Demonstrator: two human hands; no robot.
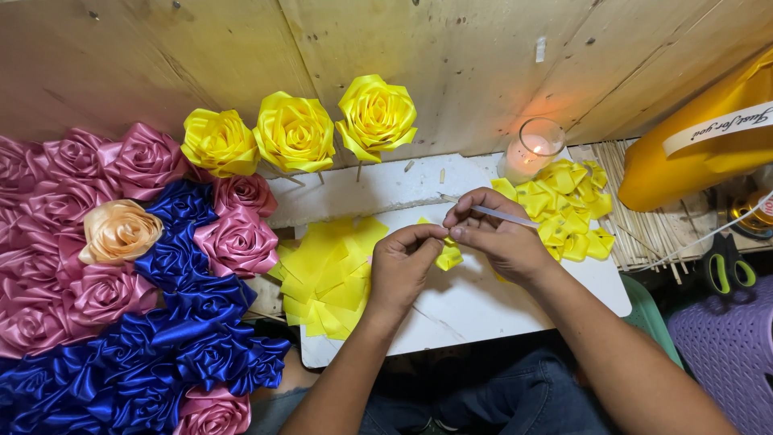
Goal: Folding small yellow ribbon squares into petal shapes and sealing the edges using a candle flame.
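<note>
Head view, looking straight down at a little white board (483, 310) resting over the person's lap. Both hands meet in the middle of it. Right hand (499, 238) has its thumb and fingers pinched on a thin pale stick (503, 214) that pokes out to the right, and the left hand (403, 262) is pinching its fingertips together right up against the right ones, at the near end of that stick. A small folded yellow ribbon piece (448, 257) sits just under the fingertips, touching them by the look of it, though I can't tell which hand actually has it.

Left of the hands there's a loose stack of flat yellow ribbon squares (330, 278) on the board. On the right side, a heap of folded yellow ribbon petals (568, 209), and just beside that heap a lit candle in a glass (531, 151).

Further back, three finished yellow ribbon roses (296, 131) stand on sticks against the plywood wall (451, 56). Whole left side is a pile of pink ribbon roses (237, 242) and blue ribbon roses (181, 242), with one peach rose (119, 231) in among them.

Far right: a bundle of thin wooden sticks (636, 209), green-handled scissors (725, 266), an orange bag (700, 153) and a purple plastic basket (729, 346).
</note>
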